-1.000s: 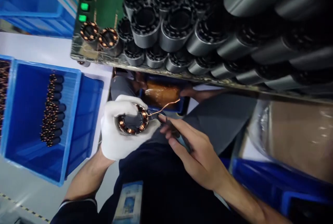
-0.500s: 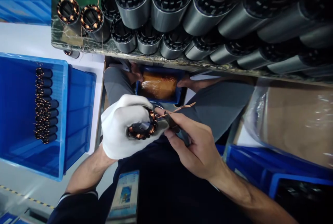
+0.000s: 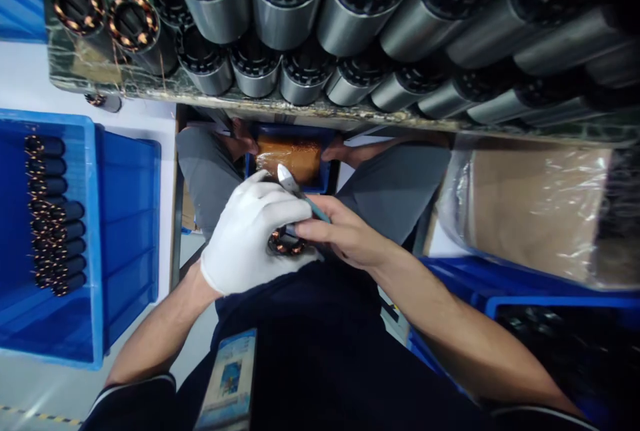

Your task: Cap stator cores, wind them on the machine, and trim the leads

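My left hand [image 3: 255, 231], in a white glove, is closed around a motor stator [image 3: 287, 244]. Copper windings and a black slotted ring show at the stator's end, while the glove covers most of its body. My bare right hand [image 3: 345, 227] grips pliers [image 3: 289, 181] with a silver pointed head and a teal handle. The head points up and away from me, past the gloved fingers. My right fingertips are close against the left fingers, above the stator. I cannot make out the copper lead that ran from the stator.
Rows of metal stator cores [image 3: 290, 7] stand on the bench, with copper-wound stators [image 3: 134, 24] at its left end. A blue bin [image 3: 97, 237] at left holds several wound stators. Between the feet sits a plastic-wrapped block [image 3: 290, 154]. A wrapped brown package [image 3: 535, 197] is at right.
The pliers have turned from the copper lead to point upward over the left hand. The lead no longer shows. My left hand covers more of the stator, and the camera view has shifted right.
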Tool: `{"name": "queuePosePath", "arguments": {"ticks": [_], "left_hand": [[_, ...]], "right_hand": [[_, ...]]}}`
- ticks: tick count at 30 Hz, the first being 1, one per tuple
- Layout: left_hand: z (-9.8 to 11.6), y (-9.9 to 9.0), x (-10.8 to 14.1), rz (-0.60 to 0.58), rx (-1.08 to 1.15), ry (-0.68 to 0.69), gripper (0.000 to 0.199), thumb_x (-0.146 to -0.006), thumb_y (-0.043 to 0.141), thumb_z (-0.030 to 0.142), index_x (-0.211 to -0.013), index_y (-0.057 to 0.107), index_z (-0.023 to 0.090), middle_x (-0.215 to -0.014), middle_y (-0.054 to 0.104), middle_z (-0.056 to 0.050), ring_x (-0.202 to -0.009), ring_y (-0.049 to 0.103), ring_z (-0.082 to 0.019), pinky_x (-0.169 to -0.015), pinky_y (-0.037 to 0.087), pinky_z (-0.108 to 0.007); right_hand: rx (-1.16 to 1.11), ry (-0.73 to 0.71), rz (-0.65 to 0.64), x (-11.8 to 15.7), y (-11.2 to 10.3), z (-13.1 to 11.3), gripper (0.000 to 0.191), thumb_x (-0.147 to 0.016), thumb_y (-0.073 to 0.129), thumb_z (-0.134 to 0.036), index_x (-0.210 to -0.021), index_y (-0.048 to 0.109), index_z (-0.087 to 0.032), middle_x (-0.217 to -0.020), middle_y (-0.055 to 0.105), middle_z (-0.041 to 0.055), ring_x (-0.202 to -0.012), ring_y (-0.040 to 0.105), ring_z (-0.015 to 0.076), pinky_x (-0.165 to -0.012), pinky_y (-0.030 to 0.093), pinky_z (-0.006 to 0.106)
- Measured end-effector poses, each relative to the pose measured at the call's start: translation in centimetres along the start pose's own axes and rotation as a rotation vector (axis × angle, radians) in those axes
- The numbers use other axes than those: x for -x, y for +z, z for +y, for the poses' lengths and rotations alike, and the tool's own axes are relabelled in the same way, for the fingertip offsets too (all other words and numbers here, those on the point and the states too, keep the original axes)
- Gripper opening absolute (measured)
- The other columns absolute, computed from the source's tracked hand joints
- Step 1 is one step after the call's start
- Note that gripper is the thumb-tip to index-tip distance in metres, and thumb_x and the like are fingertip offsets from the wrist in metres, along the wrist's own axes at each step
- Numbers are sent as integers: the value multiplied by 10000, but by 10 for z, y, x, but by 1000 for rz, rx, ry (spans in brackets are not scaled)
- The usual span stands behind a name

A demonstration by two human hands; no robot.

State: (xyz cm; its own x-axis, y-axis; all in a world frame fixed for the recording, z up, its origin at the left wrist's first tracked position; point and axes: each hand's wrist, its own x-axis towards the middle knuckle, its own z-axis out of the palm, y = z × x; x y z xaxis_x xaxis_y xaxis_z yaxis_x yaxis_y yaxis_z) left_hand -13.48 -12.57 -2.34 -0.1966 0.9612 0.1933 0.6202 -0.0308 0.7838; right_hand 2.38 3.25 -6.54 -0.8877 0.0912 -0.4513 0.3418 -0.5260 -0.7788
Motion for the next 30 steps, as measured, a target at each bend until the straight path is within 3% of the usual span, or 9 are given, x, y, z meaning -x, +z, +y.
{"name": "queuePosePath", "arguments": {"ticks": [3,5,7,9,12,15,18,23,30], "left_hand": [[13,-18,15,156,-57,-167,705,-709,1026,298,-1331,696,319,-1383,772,-80,-1297,742,-384,-1216,566,-604],[12,-27,26,227,116,-351,771,-718,987,271,-1431,697,319,-1423,737,-91,-1336,723,-378,-1189,597,-548],[6,-25,30,87,509,-541,631,-803,903,322,-1412,739,284,-1348,781,-93,-1275,770,-348,-1117,644,-480],[2,-13,24,-131,914,-646,553,-797,919,378,-1317,786,245,-1241,837,-90,-1197,814,-350,-1046,680,-454],[5,9,8,-276,1147,-663,561,-672,1002,212,-1197,803,201,-1158,867,-82,-1119,836,-355,-980,694,-434],[12,15,-4,-202,1119,-598,522,-698,929,34,-1169,782,204,-1154,858,-46,-1081,831,-275,-931,667,-336],[17,9,-8,-174,1020,-552,479,-739,897,-4,-1137,745,213,-1087,814,12,-994,797,-181,-869,627,-248],[19,5,-9,-223,852,-552,390,-799,907,67,-1110,716,205,-1031,765,38,-928,753,-143,-818,586,-232],[20,10,-13,-248,715,-583,339,-810,898,175,-1087,702,190,-1010,755,20,-895,737,-149,-823,578,-266]], "right_hand": [[3,-55,114,11,-7,-1,590,-763,1082,-529,-1176,768,-249,-747,610,-76,-610,550,122,-579,505,244],[70,-154,186,18,-10,-1,657,-719,1131,-359,-1261,770,-278,-738,625,-88,-628,569,127,-651,542,260],[140,-301,195,22,-9,0,610,-734,1131,-355,-1227,780,-275,-879,769,-19,-744,709,176,-776,635,332],[182,-456,135,24,-3,-2,553,-788,1109,-404,-1212,783,-267,-1198,869,84,-1043,846,276,-983,689,440],[356,-604,27,31,4,-17,487,-888,1054,-365,-1284,785,-273,-1458,838,112,-1351,817,324,-1175,657,463],[746,-590,24,51,-1,-43,449,-997,906,-238,-1422,762,-249,-1539,774,141,-1404,780,302,-1177,661,409],[1064,-493,-6,75,-12,-65,611,-1022,644,-69,-1612,677,-225,-1552,692,165,-1307,785,269,-1008,712,360],[1343,-462,-64,90,-24,-72,728,-1022,536,-70,-1729,567,-242,-1483,678,151,-1332,727,340,-1101,663,501],[1558,-541,-70,95,-26,-70,622,-1134,513,-119,-1740,533,-254,-1012,677,15,-825,665,211,-727,519,357]]}}
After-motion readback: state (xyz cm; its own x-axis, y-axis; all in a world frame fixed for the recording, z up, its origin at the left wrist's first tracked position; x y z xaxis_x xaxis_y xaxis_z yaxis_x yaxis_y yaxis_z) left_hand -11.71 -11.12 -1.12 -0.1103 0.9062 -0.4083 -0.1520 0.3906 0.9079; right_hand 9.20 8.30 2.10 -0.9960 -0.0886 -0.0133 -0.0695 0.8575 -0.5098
